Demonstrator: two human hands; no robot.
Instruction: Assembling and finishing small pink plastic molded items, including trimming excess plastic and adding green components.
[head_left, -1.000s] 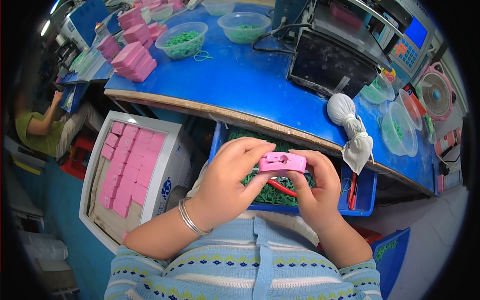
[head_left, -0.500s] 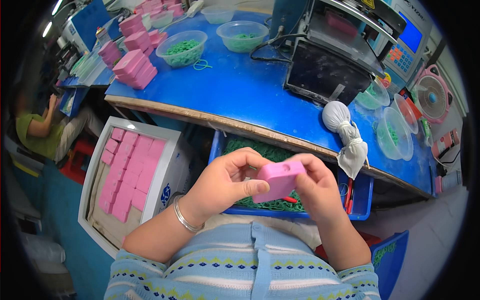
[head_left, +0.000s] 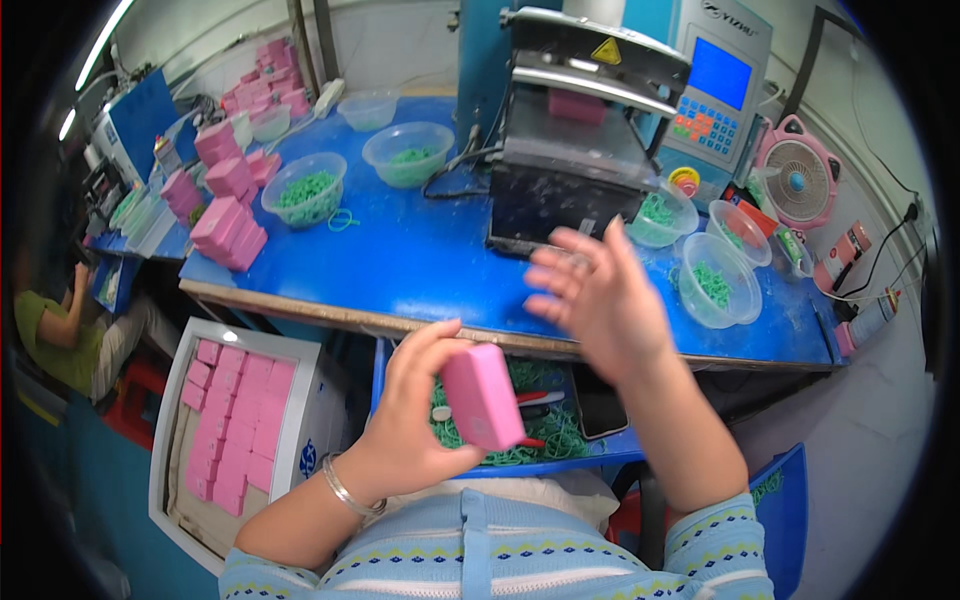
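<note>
My left hand (head_left: 400,425) grips a pink rectangular block (head_left: 480,400) with rounded edges, tilted upright, fingers behind its top and thumb below. Raised over the table's front edge, my right hand (head_left: 615,310) is slightly blurred, its fingers apart and nothing in it. Below the hands is a blue tray (head_left: 600,449) with green rubbery loops (head_left: 560,428), a red-handled tool (head_left: 540,398) and a dark flat object (head_left: 602,400). A black press-like machine (head_left: 570,170) stands beyond my right hand, another pink piece (head_left: 577,106) inside it.
Several clear bowls (head_left: 408,155) of green pieces stand on the blue table (head_left: 390,270). Pink blocks (head_left: 228,228) are stacked at its left; a white-framed box (head_left: 168,470) below holds more. A pink fan (head_left: 797,175) stands right. A seated person (head_left: 65,325) is at far left.
My right hand has let go of the pink block and moved up and forward. The block now sits in my left hand alone, turned upright. The view has shifted toward the machine.
</note>
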